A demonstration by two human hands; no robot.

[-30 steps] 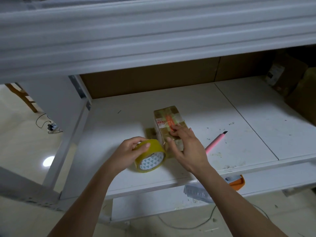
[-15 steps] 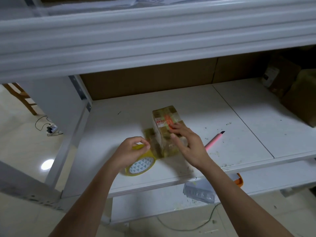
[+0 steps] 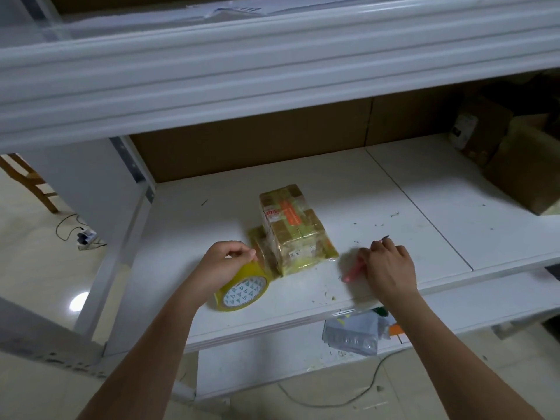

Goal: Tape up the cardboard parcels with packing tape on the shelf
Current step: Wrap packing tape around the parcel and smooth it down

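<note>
Your right hand (image 3: 389, 269) has its fingers curled down over the pink utility knife (image 3: 354, 270), closing on it near the front edge of the shelf (image 3: 333, 189); motion blur hides whether the grip is fully made. Your left hand (image 3: 225, 266) clasps the roll of packing tape (image 3: 242, 292), fingers and thumb wrapped over its top, the roll standing on edge near the front edge, left of the parcel. A run of tape stretches from the roll to the cardboard parcel (image 3: 292, 227), which sits mid-shelf, already heavily wrapped.

The likely next step is cutting that run. If the left hand slackens, the tape may sag and stick to itself or to the shelf. A cut made too near the parcel could score the wrapping, and the blade must pass close to your left fingers. The light parcel may also slide if the tape is tugged. More cardboard boxes (image 3: 521, 174) wait at the right rear corner.
</note>
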